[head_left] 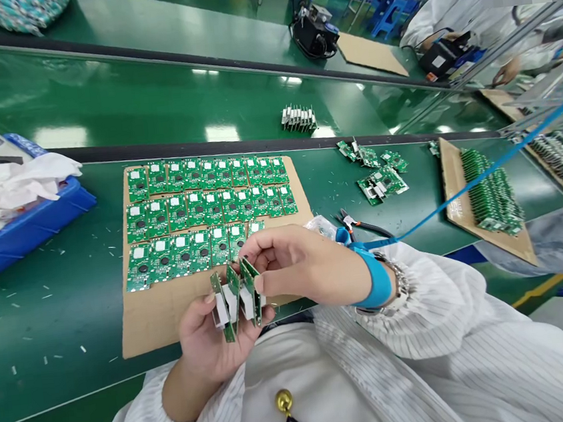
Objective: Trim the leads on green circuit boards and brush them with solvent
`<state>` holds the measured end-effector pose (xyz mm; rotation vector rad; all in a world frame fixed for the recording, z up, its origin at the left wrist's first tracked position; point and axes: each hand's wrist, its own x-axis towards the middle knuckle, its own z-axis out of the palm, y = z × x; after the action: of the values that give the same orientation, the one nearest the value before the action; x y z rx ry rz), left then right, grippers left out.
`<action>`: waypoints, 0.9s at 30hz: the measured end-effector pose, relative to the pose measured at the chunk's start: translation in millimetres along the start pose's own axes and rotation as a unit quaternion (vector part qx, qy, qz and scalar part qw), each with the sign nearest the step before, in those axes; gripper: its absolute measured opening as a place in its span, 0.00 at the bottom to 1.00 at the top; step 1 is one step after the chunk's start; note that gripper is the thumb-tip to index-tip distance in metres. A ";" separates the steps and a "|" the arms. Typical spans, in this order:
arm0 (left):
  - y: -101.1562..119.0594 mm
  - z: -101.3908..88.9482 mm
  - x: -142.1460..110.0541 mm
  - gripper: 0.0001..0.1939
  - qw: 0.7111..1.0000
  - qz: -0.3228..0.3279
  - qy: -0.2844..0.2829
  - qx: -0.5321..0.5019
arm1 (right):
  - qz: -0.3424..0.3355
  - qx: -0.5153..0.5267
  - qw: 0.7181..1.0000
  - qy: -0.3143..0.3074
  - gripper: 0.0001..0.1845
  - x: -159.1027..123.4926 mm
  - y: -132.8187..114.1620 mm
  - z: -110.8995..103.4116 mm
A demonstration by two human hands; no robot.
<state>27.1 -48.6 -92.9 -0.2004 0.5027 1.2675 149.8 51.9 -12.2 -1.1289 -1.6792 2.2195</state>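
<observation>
Several small green circuit boards (233,296) with white blocks on them stand on edge in my left hand (209,343), its thumb and fingers closed round the stack. My right hand (297,263) comes in from the right, thumb and fingers pinching the rightmost board of that stack. Its wrist carries a blue strap (375,278) with a blue cord running off to the right. Just beyond both hands, rows of flat circuit boards (178,208) lie on a brown cardboard sheet (157,321). My right hand hides part of the nearest row.
Side cutters (363,224) lie right of the cardboard, near loose boards (382,183). A blue bin (36,227) stands left. Upright boards (298,118) sit on the green strip behind; more stand on cardboard (452,179) at right. A co-worker's sleeve (456,4) shows top right.
</observation>
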 end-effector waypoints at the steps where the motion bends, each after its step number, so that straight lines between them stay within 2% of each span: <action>1: -0.3 0.1 0.9 0.03 1.000 -0.001 -0.010 -0.018 | -0.009 -0.017 1.000 0.015 0.07 -0.6 0.8 1.2; 4: -0.8 1.0 4.2 0.02 0.999 0.019 -0.025 -0.044 | -0.032 -0.061 0.996 0.048 0.07 -2.1 3.3 3.7; 10: 0.3 4.5 5.6 0.03 0.998 0.023 -0.031 -0.050 | -0.012 -0.068 0.997 0.030 0.08 -3.4 2.4 3.9; 16: 0.3 6.6 6.7 0.04 0.997 0.043 0.015 -0.069 | -0.087 -0.142 0.984 0.055 0.14 0.3 4.6 3.2; 21: 0.6 9.1 8.3 0.04 0.993 0.055 0.062 -0.089 | -0.139 -0.240 0.952 0.127 0.16 3.7 11.2 3.8; 27: 1.6 13.1 7.6 0.04 0.987 0.088 0.072 -0.110 | -0.185 -0.310 0.905 0.224 0.10 6.2 10.2 11.0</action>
<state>30.4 -36.2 -84.8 -0.4422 0.5121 1.4890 141.7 42.9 -23.0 -1.1768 -2.1926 1.1072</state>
